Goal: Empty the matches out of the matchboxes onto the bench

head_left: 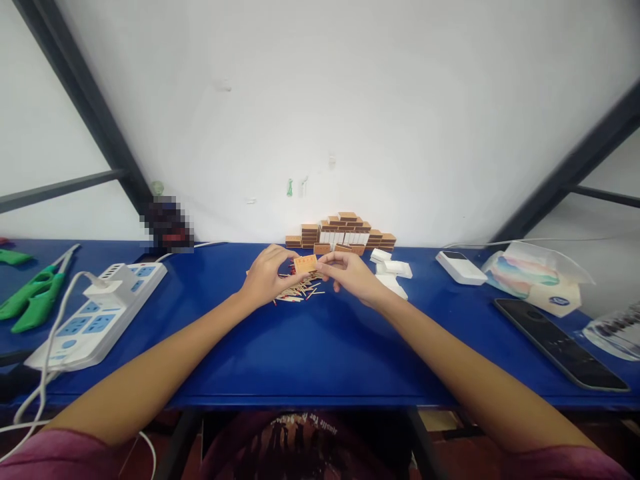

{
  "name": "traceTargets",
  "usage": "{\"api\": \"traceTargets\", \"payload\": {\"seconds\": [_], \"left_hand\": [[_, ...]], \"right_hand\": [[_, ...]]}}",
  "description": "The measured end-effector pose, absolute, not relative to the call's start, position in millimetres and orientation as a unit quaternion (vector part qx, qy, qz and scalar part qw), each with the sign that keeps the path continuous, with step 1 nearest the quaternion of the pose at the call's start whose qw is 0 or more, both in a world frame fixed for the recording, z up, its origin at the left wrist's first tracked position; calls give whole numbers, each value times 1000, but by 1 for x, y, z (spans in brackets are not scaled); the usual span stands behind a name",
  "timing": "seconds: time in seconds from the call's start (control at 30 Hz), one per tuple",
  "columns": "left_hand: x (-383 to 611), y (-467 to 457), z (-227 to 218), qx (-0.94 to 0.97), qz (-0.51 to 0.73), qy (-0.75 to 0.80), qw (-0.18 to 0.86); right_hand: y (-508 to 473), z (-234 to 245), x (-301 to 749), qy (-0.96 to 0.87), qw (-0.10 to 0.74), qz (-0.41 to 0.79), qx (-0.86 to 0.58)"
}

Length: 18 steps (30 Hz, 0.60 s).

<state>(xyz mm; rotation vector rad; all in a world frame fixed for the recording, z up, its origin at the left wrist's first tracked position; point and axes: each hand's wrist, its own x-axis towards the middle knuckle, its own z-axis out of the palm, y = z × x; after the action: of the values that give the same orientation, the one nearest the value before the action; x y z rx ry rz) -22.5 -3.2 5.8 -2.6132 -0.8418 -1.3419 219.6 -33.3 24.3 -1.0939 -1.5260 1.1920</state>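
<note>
An orange matchbox [305,264] is held up between my two hands, just over a heap of loose matches [296,291] on the blue table. My left hand [269,275] pinches its left end, and the fingers of my right hand [349,272] grip its right end. Part of the match heap is hidden behind the hands and the box. Behind them, more matchboxes [345,230] are stacked in a stepped pile against the wall, some with white sides facing me. Beside my right hand lie several white matchbox trays [393,270].
To the left stand a white power strip [107,317] with a plugged-in charger and cable, and green-handled tools [37,300]. On the right are a white power bank [461,268], a tissue pack [537,277] and a black phone [557,343]. A wall closes the blue table's [300,360] back edge.
</note>
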Motion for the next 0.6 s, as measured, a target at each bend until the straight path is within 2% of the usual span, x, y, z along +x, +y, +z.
{"api": "traceTargets", "payload": {"seconds": [0.27,0.5,0.6], "left_hand": [[-20,-6,4,-838,-463,-288,28],[-18,-9,3,-850,-437,-293,31],[-19,-9,2,-852,-417,-313,45]], "right_hand": [[-38,20,213,-603,500,476,-401],[-44,24,209,-639,447,485,-395],[-41,22,211,-636,458,463,-415]]}}
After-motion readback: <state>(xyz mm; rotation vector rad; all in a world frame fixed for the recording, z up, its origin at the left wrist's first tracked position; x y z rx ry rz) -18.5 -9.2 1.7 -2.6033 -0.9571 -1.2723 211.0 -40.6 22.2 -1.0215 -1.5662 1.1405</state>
